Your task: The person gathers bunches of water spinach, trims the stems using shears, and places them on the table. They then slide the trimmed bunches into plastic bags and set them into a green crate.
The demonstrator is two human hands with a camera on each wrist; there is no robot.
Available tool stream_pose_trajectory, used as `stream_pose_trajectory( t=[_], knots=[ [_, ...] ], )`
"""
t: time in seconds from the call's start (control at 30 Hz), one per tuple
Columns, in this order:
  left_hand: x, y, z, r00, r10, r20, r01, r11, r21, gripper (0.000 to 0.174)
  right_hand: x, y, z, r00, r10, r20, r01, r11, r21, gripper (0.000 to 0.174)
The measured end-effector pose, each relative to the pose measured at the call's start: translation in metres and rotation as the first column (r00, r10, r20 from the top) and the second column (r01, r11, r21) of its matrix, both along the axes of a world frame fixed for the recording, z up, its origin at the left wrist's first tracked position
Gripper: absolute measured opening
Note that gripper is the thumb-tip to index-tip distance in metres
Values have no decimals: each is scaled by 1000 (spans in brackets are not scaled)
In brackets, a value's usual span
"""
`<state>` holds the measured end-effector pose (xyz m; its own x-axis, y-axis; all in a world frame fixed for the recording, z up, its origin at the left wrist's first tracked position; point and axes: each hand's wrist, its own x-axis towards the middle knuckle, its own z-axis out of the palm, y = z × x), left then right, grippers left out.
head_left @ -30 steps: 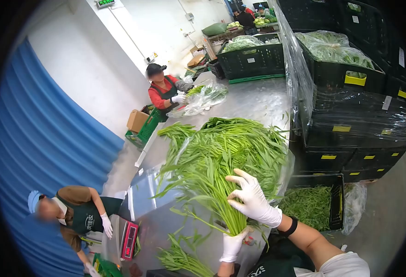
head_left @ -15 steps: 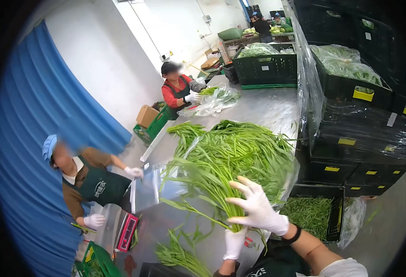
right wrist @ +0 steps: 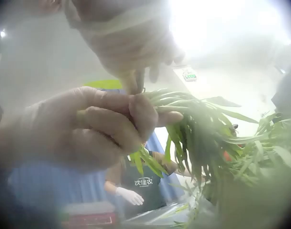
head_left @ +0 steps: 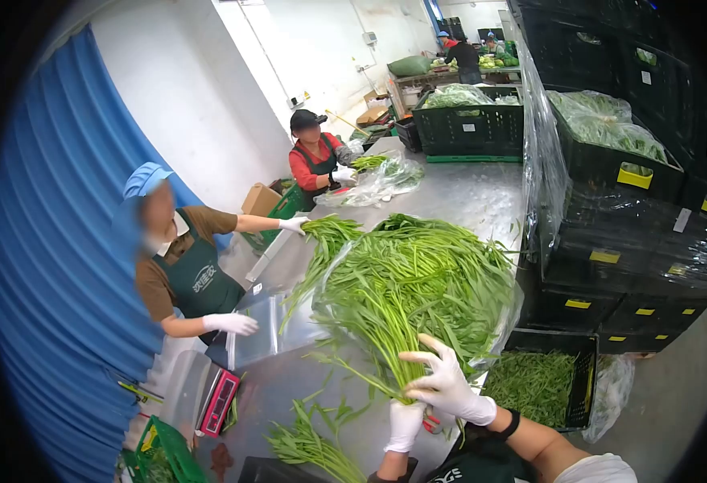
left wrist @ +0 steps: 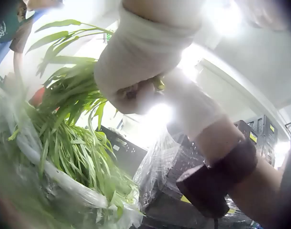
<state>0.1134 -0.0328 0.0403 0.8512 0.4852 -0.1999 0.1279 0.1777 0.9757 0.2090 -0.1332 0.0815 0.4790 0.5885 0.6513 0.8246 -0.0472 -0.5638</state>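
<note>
- Writing: the apron (right wrist: 144, 182) of the person across the table (head_left: 490, 189) bears white characters; the last two read 佳农, the first I cannot confirm.
- Labels: white stickers (head_left: 681, 219) and yellow tags (head_left: 577, 304) mark the stacked dark crates (head_left: 546, 302); any print on them is too small to read.
- The digital scale (head_left: 222, 401) has a red-pink front; its figures are not legible.
- Bunch of greens (head_left: 395, 346): bright green, long slender stems, narrow pointed leaves, fanning away from me over the near side of the heap (head_left: 458, 274).
- The heap lies on clear plastic (head_left: 517, 312); a smaller clump (head_left: 313, 447) lies nearer me on the metal.
- My left hand (head_left: 405, 425), white-gloved, grips the bunch by its stem ends.
- My right hand (head_left: 455, 388), also gloved, has its fingers spread beside the stems; firm contact I cannot tell.
</note>
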Motion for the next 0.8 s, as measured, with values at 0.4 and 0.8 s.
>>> stream_pose_trajectory(
  t=[0.4, 0.8],
  knots=[
    [-8, 11, 13, 958, -214, 190, 266, 914, -308, 51, 55, -28, 33, 999, -29, 17, 29, 1000, 12, 40],
    [-18, 14, 0, 956, -195, 220, 277, 850, -448, 33, 83, -29, 3, 688, -651, 320, 675, 737, 48, 14]
  ],
)
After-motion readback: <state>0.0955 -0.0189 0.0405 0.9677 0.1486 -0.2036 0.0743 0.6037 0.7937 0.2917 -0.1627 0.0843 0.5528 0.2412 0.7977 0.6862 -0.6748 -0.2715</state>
